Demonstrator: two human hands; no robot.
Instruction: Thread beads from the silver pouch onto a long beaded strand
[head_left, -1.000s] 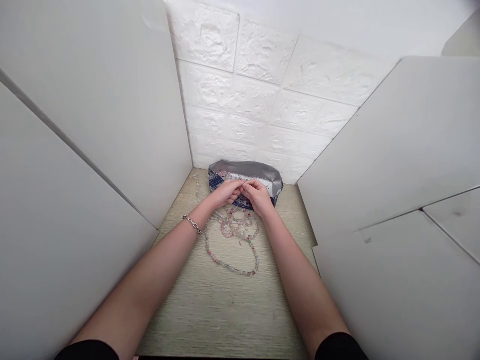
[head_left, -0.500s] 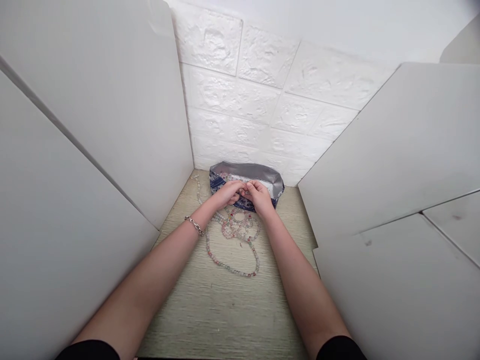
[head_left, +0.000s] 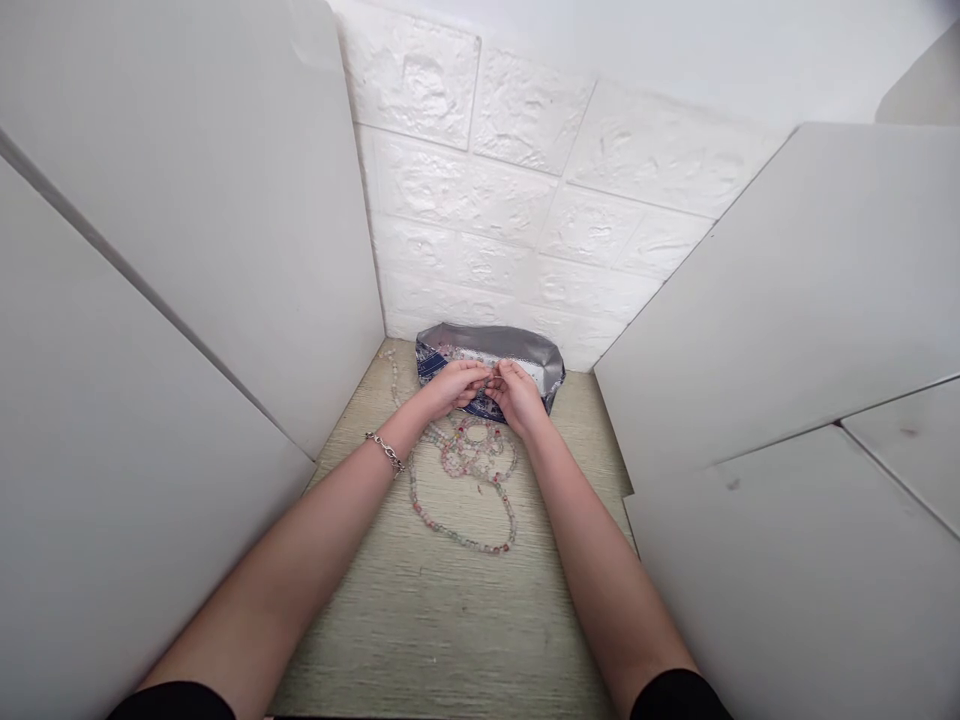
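Note:
Both my hands meet fingertip to fingertip over the front rim of a dark blue patterned pouch (head_left: 551, 350) with a silver lining. My left hand (head_left: 454, 385) has its thumb and fingers pinched together. My right hand (head_left: 517, 395) pinches too, close against the left. Whatever lies between the fingertips is too small to make out. Loose beads show inside the pouch at its left. Just in front of it, a long string of pale, pink and green beads (head_left: 465, 543) lies in loops on the board, partly hidden beneath my hands.
Pale wood-grain board (head_left: 450, 640) runs under everything. A white brick-patterned wall (head_left: 517, 200) stands right behind the pouch. White panels rise close on the left (head_left: 187, 250) and on the right (head_left: 750, 300), narrowing the space. A chain bracelet (head_left: 386, 452) circles my left wrist.
My fingertips have shifted slightly against each other, and the right fingers look a little more spread. The pouch and bead string keep their places; the view has moved a touch.

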